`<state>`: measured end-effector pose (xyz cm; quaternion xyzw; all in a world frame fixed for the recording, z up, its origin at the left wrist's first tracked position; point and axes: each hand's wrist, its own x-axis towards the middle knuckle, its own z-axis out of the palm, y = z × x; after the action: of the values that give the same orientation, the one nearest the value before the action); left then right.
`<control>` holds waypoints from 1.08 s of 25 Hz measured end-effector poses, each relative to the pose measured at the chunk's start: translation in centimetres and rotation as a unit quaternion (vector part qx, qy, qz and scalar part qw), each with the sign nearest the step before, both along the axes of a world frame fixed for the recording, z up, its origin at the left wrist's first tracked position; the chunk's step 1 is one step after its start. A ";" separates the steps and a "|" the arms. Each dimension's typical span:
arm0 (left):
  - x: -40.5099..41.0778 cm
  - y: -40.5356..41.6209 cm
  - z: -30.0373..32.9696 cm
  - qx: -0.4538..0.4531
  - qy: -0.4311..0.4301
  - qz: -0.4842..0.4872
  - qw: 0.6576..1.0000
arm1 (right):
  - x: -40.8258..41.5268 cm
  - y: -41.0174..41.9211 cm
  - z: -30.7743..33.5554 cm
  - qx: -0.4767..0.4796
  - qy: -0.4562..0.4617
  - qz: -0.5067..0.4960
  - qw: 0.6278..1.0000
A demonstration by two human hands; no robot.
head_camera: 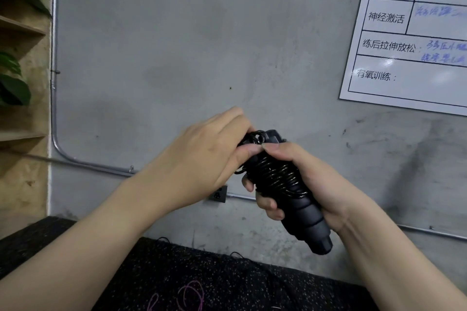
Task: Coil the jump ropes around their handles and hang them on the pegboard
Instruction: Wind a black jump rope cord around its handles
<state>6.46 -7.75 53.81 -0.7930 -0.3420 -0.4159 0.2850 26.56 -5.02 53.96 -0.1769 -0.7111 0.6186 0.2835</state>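
Whiteboard (409,40) cut off at right; left hand (207,156) prob. hides rope's (273,174) end.

The right hand (305,179) grips black jump rope handles (300,212), their thin black cord (274,174) coiled round the upper part. The left hand (212,151) pinches the cord at the top end. Behind stands a grey wall (177,45) with a whiteboard (409,40); below lies a speckled black mat (202,278) bearing a purple cord (192,295).

The black rope (274,174) is wound in tight coils round the upper part of the ribbed black handles (307,219), which are held together as one bundle, tilted with the butt end pointing down and right. A small loop of rope sticks out at the top end.
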 end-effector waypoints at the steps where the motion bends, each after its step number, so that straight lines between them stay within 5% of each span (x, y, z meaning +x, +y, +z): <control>1: 0.2 0.1 -0.3 -0.005 -0.023 -0.011 1.000 | 0.0 0.0 0.0 -0.002 -0.001 0.003 1.000; 5: 1.2 0.5 -1.1 -0.055 -0.123 -0.084 0.987 | 0.3 0.3 0.2 0.006 -0.008 -0.001 1.000; 10: 1.1 0.1 -0.3 -0.051 -0.068 -0.038 0.996 | 1.6 0.8 0.4 -0.003 -0.049 -0.004 0.999; 12: 1.0 -0.1 -0.1 -0.149 -0.082 -0.067 0.983 | 1.9 1.0 0.0 -0.003 -0.074 -0.011 0.997; 17: 1.1 0.0 0.4 -0.417 -0.181 -0.119 0.883 | 1.6 1.4 -1.1 -0.010 -0.105 0.004 0.994; 21: 2.1 -0.1 0.3 -0.419 -0.284 -0.163 0.847 | 1.1 1.6 -1.2 -0.042 -0.090 0.031 0.995; 27: 2.1 -0.6 0.0 -0.370 -0.346 -0.185 0.842 | 0.2 1.5 -1.1 -0.088 -0.063 0.082 0.991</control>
<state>8.61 -8.34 53.81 -0.6923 -0.3942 -0.5508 -0.2489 26.77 -3.50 52.89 -0.1805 -0.6823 0.6879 0.1696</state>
